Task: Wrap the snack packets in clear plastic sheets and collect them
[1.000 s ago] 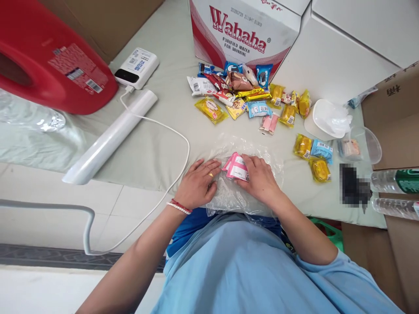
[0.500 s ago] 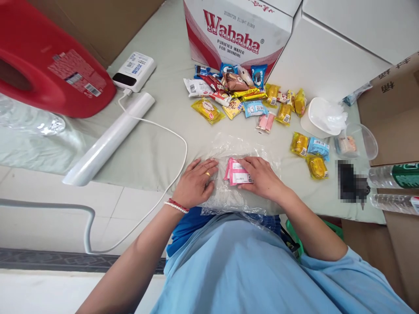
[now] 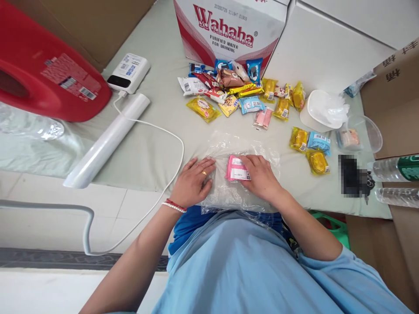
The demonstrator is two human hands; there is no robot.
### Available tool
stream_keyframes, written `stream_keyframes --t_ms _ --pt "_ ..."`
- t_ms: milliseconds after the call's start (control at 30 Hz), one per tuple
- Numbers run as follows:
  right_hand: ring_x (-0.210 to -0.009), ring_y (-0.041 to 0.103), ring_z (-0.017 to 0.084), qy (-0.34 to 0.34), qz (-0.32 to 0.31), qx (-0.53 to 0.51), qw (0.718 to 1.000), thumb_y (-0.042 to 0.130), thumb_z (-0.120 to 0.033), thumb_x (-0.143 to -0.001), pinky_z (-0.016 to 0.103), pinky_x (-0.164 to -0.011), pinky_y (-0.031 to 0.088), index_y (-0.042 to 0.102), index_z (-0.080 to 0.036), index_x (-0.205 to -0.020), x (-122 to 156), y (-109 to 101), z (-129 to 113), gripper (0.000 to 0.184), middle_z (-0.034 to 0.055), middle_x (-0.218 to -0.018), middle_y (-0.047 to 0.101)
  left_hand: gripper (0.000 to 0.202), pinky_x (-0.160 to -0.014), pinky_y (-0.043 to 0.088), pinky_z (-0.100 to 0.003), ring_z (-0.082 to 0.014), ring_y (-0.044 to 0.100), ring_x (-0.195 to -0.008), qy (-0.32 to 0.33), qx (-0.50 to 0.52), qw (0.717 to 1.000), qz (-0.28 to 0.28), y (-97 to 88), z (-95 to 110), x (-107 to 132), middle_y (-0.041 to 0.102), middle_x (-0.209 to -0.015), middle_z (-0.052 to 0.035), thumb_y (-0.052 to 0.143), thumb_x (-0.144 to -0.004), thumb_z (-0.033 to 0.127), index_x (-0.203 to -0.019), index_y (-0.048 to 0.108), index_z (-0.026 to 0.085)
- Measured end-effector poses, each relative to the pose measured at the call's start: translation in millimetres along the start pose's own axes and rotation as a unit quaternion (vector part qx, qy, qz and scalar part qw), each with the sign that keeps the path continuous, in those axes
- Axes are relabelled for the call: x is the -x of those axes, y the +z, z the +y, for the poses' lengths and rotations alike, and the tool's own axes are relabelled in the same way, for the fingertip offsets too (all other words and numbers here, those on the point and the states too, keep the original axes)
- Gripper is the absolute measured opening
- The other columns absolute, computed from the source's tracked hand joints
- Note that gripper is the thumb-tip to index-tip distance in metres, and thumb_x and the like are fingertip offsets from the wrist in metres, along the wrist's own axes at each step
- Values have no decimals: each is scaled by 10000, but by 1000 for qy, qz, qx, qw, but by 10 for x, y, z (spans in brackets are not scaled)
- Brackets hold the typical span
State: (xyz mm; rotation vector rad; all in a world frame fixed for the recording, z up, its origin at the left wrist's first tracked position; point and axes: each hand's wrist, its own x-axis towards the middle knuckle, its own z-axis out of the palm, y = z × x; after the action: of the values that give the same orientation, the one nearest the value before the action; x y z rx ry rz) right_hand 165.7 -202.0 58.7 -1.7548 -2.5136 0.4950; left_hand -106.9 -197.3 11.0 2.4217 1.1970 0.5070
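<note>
A sheet of clear plastic film (image 3: 222, 196) lies spread on the cloth in front of me, wrinkled, its near edge hanging towards my lap. On it rests a pink and white snack packet (image 3: 238, 173); a second pink one may lie under it, but I cannot tell. My right hand (image 3: 262, 176) grips this packet from the right, covering its right end with the fingers and thumb. Flat on the left edge of the film lies my left hand (image 3: 194, 181), fingers stretched out, holding nothing.
Several wrapped snacks (image 3: 229, 83) are heaped before a Wahaha box (image 3: 229, 30). More lie at the right near a white tub (image 3: 316, 115) and water bottles (image 3: 393, 169). At the left are a film roll (image 3: 108, 139), a power bank (image 3: 131, 72) with its cable, and a red jug (image 3: 55, 74).
The pink packets now line up more closely, the lower one barely showing. My right hand has shifted slightly on them; my left hand stays flat on the film. The view has turned slightly.
</note>
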Motion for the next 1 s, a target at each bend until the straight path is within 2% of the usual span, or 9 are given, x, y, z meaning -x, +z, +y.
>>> stream_keyframes --t_ms 100,200,433,567,667,733,800,900,1000 --pt "-1315 493 354 -44 -25 -7 999 746 -329 -918 499 -1089 397 461 -214 -1573 -7 -82 117 724 169 -1472 567 482 -1271 320 -566 -283 520 -1483 -4 3 1000 3 3 1 5 622 -1529 -106 508 -937 271 -1403 619 216" --pt "-1298 509 355 -42 -35 -15 998 764 -399 -915 499 -1067 420 449 -227 -1582 -14 -84 142 758 167 -1453 578 487 -1271 319 -575 -289 528 -1475 -7 6 1000 7 10 10 2 627 -1522 -112 520 -930 267 -1403 624 216" --pt "-1339 509 391 -24 21 -40 999 763 -482 -914 572 -1112 436 457 -181 -1561 50 12 124 776 203 -1480 550 529 -1275 319 -576 -281 519 -1483 9 7 1000 10 -12 -35 49 591 -1555 -133 528 -952 277 -1477 539 210" --pt "-1345 536 328 -92 97 -128 983 670 -427 -993 524 -1120 481 458 -228 -1539 465 -213 307 619 178 -1448 557 586 -1264 358 -549 -251 514 -1489 75 18 997 23 -146 -56 177 572 -1577 -113 509 -930 151 -1506 490 256" --pt "-1288 578 290 -189 52 -172 965 681 -343 -986 476 -1068 539 502 -239 -1491 933 -327 444 546 155 -1368 603 590 -1290 321 -552 -246 472 -1522 152 33 988 -22 -282 -54 295 595 -1559 -82 493 -868 81 -1423 551 272" --pt "-1361 538 305 -232 0 -140 962 708 -330 -966 511 -1126 513 504 -218 -1505 1204 -240 508 587 167 -1443 579 597 -1312 274 -565 -256 460 -1530 181 46 980 -75 -345 -60 361 586 -1564 -107 503 -823 82 -1398 560 231" --pt "-1434 489 304 -242 -12 -79 967 684 -262 -974 560 -1201 446 513 -219 -1518 1378 -20 549 571 159 -1526 547 627 -1326 233 -574 -265 448 -1538 183 38 974 -128 -363 -75 407 540 -1601 -141 511 -792 71 -1407 552 190" --pt "-1385 541 261 -224 57 -38 972 620 -119 -970 569 -1208 432 615 -255 -1418 1434 359 558 468 125 -1483 606 522 -1333 210 -566 -257 447 -1541 168 4 975 -145 -319 -91 429 524 -1618 -122 512 -847 33 -1322 629 216" --pt "-1194 636 253 -197 136 -104 965 636 -154 -963 545 -1101 512 719 -243 -1183 1334 483 518 251 119 -1287 702 199 -1321 267 -538 -239 562 -1448 141 37 984 -105 -284 -69 385 648 -1501 -78 555 -966 139 -1015 718 241"
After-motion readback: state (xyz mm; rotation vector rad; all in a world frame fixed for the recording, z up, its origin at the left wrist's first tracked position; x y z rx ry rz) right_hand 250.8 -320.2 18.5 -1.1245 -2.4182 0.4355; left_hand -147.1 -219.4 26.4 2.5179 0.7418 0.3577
